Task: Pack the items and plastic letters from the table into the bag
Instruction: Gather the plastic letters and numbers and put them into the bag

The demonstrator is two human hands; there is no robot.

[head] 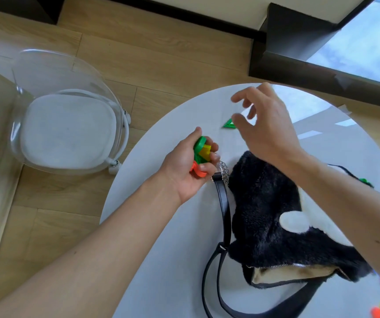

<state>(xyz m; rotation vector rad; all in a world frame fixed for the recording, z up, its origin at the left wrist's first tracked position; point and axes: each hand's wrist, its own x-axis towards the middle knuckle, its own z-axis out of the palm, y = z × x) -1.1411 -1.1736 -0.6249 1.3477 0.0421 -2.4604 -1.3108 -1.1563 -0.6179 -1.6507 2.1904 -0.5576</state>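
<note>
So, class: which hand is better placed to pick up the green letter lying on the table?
Right. The right hand hovers open just above the green letter, holding nothing. The left hand is full, gripping a bunch of letters.

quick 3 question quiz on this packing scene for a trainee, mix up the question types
1. True or false: the left hand holds several plastic letters.
2. What colour is the loose letter by the right hand? A red, B green, C blue.
3. Fill in: the zipper of the black bag is ____.

Key: 1 true; 2 B; 3 open.
</note>
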